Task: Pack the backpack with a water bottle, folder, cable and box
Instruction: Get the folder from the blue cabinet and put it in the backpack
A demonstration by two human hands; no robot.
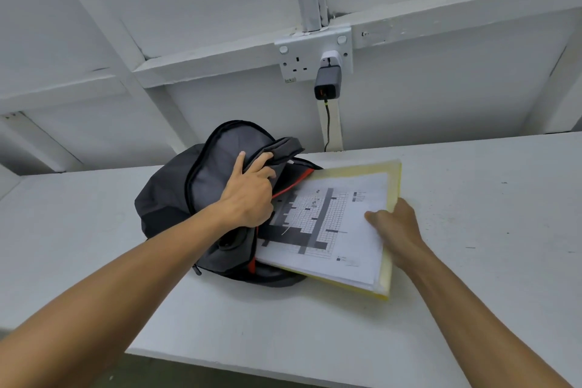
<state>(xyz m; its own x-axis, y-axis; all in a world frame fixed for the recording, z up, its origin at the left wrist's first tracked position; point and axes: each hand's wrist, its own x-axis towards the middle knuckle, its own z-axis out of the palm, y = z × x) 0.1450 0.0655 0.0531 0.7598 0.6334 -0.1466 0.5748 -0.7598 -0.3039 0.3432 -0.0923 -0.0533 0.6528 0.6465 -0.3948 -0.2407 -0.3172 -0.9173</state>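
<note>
A grey backpack (176, 195) with black zips and orange lining lies on the white table, its main flap lifted. My left hand (252, 195) grips the edge of that flap and holds the opening apart. A clear yellow folder (340, 230) full of printed sheets lies partly inside the opening, its left end in the bag. My right hand (396, 227) holds the folder's right edge, thumb on top of the sheets. No water bottle or box shows.
The white table (472, 309) runs left and right, its front edge near me. On the wall behind, a socket plate (302, 57) holds a grey charger (326, 85) with a dark cable (328, 129) hanging down to the table's back edge.
</note>
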